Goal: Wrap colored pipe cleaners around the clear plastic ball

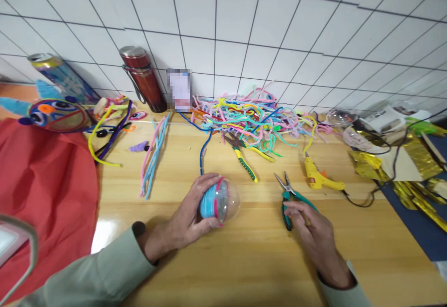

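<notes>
My left hand (190, 218) is closed around a clear plastic ball (232, 200). Light blue pipe cleaner (208, 202) wraps the ball's left end, and pink pipe cleaner (216, 207) rings its middle. The right end is bare and see-through. On the right, the curled fingers of my right hand (312, 228) pinch one handle of the teal needle-nose pliers (287, 188), whose jaws are spread. Beyond the ball, a dark blue pipe cleaner (201, 155) stretches back to the pile. Yellow-and-green pliers (246, 165) lie behind, between the two hands.
A tangled pile of pipe cleaners (244, 120) runs along the tiled wall. A yellow glue gun (319, 179) with a black cord lies at right, near gold foil (370, 165). At left are a red thermos (145, 81), a drink can (63, 76), a decorated ball (57, 113) and red cloth (52, 181).
</notes>
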Tool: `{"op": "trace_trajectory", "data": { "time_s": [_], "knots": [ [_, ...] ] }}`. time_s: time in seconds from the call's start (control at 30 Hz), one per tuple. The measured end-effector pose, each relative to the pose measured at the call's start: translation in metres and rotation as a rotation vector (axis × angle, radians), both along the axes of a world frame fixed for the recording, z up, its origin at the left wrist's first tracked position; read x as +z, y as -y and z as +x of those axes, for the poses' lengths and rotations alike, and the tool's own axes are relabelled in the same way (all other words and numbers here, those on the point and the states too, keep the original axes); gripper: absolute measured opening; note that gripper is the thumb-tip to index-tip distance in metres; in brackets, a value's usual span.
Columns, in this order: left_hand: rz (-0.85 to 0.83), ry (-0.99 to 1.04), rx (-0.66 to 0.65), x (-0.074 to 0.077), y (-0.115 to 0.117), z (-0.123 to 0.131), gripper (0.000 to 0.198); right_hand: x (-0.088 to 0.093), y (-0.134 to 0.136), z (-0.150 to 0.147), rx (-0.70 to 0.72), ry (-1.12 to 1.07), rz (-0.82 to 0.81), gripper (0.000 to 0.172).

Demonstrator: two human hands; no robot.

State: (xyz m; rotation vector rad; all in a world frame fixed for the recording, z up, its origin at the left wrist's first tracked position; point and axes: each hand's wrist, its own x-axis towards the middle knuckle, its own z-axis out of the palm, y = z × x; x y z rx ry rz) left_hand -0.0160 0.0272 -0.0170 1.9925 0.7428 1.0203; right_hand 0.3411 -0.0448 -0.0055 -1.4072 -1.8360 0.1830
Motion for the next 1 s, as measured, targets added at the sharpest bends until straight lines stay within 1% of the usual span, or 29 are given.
{"op": "trace_trajectory", "data": {
  "time_s": [0.2,0.33,0.43,0.5,0.53,0.6,0.67,0.7,0.73,0.8,0.87,0.93,1.0],
  "knots": [
    [0.005,0.014,-0.037,0.005,-0.001,0.000,0.079,0.000,0.000,0.003,-0.016,0.009,-0.032,0.019],
    [0.033,0.023,-0.035,0.002,-0.002,0.003,0.082,-0.003,0.000,0.005,-0.038,0.027,-0.054,0.017],
    [0.044,0.040,-0.015,-0.002,-0.002,0.007,0.086,-0.004,0.002,0.006,-0.058,-0.012,-0.074,0.016],
    [0.054,0.059,-0.004,-0.004,-0.003,0.009,0.087,0.002,0.002,0.007,-0.063,-0.041,-0.101,0.017],
    [0.059,0.065,-0.005,-0.005,-0.003,0.009,0.088,0.009,0.000,0.006,-0.056,-0.042,-0.111,0.018],
    [0.061,0.062,-0.017,-0.006,-0.004,0.010,0.090,0.028,-0.009,0.001,-0.012,0.000,-0.137,0.020],
    [0.065,0.062,-0.031,-0.007,-0.004,0.010,0.091,0.053,-0.028,-0.011,0.063,0.077,-0.148,0.020],
    [0.070,0.065,-0.033,-0.007,-0.005,0.010,0.092,0.066,-0.042,-0.020,0.101,0.120,-0.147,0.018],
    [0.079,0.071,-0.031,-0.007,-0.005,0.010,0.092,0.076,-0.057,-0.031,0.160,0.152,-0.111,0.017],
    [0.091,0.072,-0.023,-0.008,-0.005,0.010,0.094,0.091,-0.092,-0.056,0.272,0.229,-0.099,0.020],
    [0.098,0.064,-0.016,-0.009,-0.005,0.011,0.095,0.096,-0.127,-0.081,0.354,0.328,-0.109,0.020],
    [0.104,0.057,-0.016,-0.009,-0.005,0.013,0.095,0.094,-0.156,-0.103,0.431,0.424,-0.122,0.021],
    [0.105,0.059,-0.017,-0.009,-0.005,0.014,0.094,0.089,-0.179,-0.120,0.486,0.501,-0.135,0.021]
  ]
}}
